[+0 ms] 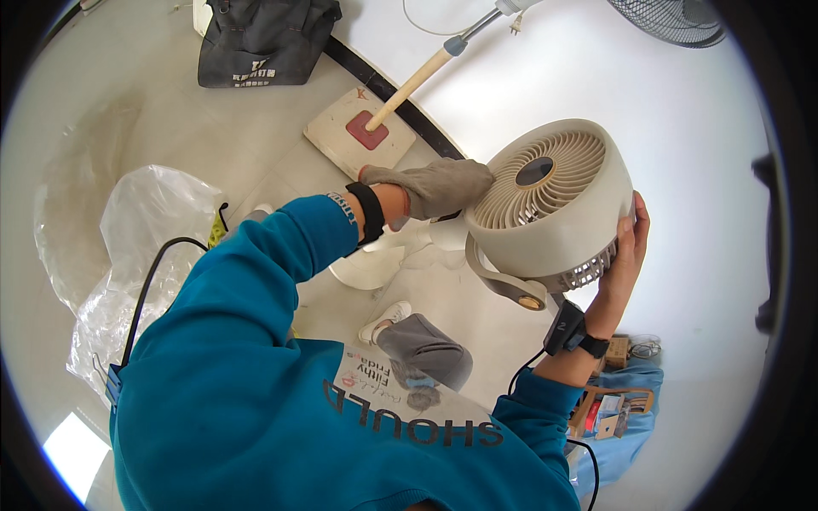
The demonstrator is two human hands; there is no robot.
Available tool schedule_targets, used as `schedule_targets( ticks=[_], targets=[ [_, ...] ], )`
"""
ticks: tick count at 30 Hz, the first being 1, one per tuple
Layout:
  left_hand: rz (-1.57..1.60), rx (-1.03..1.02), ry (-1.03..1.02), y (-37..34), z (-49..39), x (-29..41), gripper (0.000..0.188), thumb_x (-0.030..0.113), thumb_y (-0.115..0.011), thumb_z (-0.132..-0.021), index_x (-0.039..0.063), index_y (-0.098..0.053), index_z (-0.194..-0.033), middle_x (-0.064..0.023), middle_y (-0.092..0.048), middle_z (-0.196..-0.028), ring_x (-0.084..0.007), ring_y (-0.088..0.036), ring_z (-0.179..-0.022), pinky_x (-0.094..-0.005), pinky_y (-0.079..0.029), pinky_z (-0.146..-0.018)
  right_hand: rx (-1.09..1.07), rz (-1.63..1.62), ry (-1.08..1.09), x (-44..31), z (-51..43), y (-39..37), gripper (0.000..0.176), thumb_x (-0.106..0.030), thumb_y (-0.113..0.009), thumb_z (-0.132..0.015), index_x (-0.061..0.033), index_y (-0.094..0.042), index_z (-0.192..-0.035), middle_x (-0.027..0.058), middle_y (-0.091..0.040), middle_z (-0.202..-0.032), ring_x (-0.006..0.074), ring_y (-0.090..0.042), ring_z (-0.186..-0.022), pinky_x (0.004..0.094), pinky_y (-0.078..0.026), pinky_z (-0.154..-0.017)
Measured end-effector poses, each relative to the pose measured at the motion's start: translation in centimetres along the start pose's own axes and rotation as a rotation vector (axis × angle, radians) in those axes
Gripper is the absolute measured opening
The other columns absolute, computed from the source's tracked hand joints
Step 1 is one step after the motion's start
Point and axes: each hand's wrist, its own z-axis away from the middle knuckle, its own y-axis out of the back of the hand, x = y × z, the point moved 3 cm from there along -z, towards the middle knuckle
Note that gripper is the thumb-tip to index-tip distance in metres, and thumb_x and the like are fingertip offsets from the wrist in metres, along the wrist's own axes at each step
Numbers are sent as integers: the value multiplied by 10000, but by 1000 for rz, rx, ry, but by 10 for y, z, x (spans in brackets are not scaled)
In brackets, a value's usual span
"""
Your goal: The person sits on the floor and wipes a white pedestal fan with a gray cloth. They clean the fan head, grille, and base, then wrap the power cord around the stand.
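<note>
A beige round table fan (pixel 543 236) with a curved bracket (pixel 501 284) is tilted in front of me. My right hand (pixel 629 243), bare, grips the fan's housing at its far right side, near the rear vents. My left hand (pixel 450 185), in a grey cloth glove with a red-edged cuff, touches the left edge of the front grille (pixel 569 172); its fingertips are hidden, so its hold is unclear. A dark disc (pixel 535 172) marks the grille's centre. What lies under the fan is partly hidden by the glove and bracket.
Beyond the gloved hand stands a pole on a square base (pixel 332 137). A black tool bag (pixel 268 45) lies farther back, and clear plastic bags (pixel 147 236) on the left. A wire-guard fan (pixel 677 19) is upper right. Lower right, a blue cloth (pixel 632 441) bears small boxes.
</note>
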Motion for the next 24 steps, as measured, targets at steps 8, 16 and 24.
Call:
schedule_targets(
  ticks=[8, 16, 24],
  targets=[
    [1890, -118, 191, -3, -15, 21, 362, 282, -400, -1010, 5, -475, -1231, -96, -643, -1098, -102, -672, -902, -191, -578, -773, 5, -15, 18, -2, 1, -4, 653, -386, -644, -871, -10, -433, -1362, 157, -505, -1318, 247, -495, -1211, 364, -390, -1023],
    [10, 11, 206, -2, -44, -7, 208, 91, -541, -851, -24, -618, -1007, -203, -666, -932, -288, -675, -893, -339, -566, -746, -19, 11, 20, -6, 0, -4, 634, -370, -644, -878, -14, -437, -1360, 154, -512, -1307, 240, -504, -1199, 361, -402, -1014],
    [59, 315, 59, 19, -38, -1, 171, 29, -575, -798, -28, -653, -940, -205, -674, -884, -336, -679, -825, -383, -554, -760, 14, -78, 2, -5, 2, -6, 758, -415, -734, -790, 10, -431, -1340, 166, -508, -1286, 249, -491, -1196, 365, -371, -1035]
  ],
)
